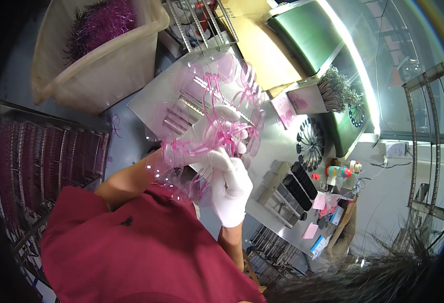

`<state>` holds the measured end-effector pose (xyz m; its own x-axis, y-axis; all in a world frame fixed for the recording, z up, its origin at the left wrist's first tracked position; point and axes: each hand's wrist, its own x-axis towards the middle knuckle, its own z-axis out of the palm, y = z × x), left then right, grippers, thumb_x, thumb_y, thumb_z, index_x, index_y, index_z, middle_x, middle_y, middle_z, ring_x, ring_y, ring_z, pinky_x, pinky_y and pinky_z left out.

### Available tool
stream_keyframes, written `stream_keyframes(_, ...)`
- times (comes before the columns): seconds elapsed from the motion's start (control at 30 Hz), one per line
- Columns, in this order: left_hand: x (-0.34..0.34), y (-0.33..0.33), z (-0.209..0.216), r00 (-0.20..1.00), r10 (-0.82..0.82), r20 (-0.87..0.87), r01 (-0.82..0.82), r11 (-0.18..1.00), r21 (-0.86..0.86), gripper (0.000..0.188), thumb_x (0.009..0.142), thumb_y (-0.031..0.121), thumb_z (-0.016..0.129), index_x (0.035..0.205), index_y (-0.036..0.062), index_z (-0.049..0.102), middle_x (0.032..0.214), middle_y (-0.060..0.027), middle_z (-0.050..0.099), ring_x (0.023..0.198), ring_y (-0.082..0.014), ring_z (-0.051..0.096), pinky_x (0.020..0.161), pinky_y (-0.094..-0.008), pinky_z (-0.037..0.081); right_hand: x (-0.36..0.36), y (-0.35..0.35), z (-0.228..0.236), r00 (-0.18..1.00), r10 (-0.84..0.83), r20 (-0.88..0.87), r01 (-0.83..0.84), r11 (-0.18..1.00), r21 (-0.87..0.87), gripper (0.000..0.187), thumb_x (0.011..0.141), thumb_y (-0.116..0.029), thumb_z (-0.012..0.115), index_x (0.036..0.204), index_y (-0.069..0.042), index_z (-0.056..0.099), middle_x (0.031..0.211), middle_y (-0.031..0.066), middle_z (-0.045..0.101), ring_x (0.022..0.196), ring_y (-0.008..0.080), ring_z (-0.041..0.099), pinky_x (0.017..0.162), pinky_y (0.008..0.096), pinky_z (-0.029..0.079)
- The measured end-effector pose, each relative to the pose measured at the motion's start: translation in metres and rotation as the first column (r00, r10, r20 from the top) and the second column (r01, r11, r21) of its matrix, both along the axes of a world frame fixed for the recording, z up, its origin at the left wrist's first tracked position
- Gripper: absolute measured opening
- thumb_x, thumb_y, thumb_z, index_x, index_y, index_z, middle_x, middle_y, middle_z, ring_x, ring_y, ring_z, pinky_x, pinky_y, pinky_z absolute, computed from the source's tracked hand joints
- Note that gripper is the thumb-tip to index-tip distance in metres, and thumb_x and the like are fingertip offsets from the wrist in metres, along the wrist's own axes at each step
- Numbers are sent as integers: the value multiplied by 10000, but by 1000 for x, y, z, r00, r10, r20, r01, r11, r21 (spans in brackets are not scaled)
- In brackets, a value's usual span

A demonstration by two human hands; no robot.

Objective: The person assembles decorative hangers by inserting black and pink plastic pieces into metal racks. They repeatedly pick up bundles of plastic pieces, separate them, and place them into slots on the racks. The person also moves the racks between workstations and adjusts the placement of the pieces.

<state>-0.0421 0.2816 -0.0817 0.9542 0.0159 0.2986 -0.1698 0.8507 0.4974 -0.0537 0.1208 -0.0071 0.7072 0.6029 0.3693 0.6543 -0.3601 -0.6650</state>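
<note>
A bunch of pink plastic moulding stems [225, 137] with clear, pink-tinted round lenses hangs about both my hands in front of my body. My left hand [197, 136], in a white glove, reaches in from the left with stems lying across it and between its fingers. My right hand [230, 189], also white-gloved, pinches the stems from below, thumb and fingers pressed together. Beneath the bunch is a sheet-covered table [149, 103]. Some of the left fingers are hidden by the stems, and more lenses hang around the left wrist.
A pale bin [101, 70] of purple stringy scrap stands far left. Racks [45, 161] of pink pieces line the near left. To the right are a cardboard sheet [270, 55], a green conveyor [308, 33], a box of thin metal pieces [333, 91], a black spoked disc [310, 144] and a metal fixture [282, 194].
</note>
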Motion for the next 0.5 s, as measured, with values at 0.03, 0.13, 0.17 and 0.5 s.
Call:
stream_keyframes(0.03,3,2,3,996,53,-67,-50,998,41,900,847,-5,892,1551,249,394,1398,-153,573,1147,-256,676,940,-427,616,5,-5,-2,999,7,-39,-8,1000,-17,478,822,120,670,1270,-23,753,1026,156,729,870,315,717,769,379,583)
stream_keyframes(0.13,5,13,23,988,88,-128,-93,995,-36,867,878,-92,784,1555,251,365,1376,-178,570,1106,-260,685,952,-467,622,11,-29,-7,946,-320,-51,321,908,269,249,1006,28,652,1236,9,748,1127,112,745,982,203,693,897,348,567)
stream_keyframes(0.17,5,18,32,980,56,-190,-81,989,-123,874,883,-120,747,1563,256,349,1367,-184,568,1101,-262,686,969,-492,622,10,-36,-8,873,-354,-336,469,802,370,199,1049,-21,651,1218,16,749,1137,100,747,991,176,685,892,341,562)
stream_keyframes(0.5,52,-52,101,822,512,248,-512,856,-67,889,846,-124,675,1527,287,277,1309,-217,576,979,-272,666,941,-605,613,41,-69,-4,27,795,-606,557,491,669,1009,968,-815,542,1691,-142,333,1314,176,653,1146,340,613,985,476,474)
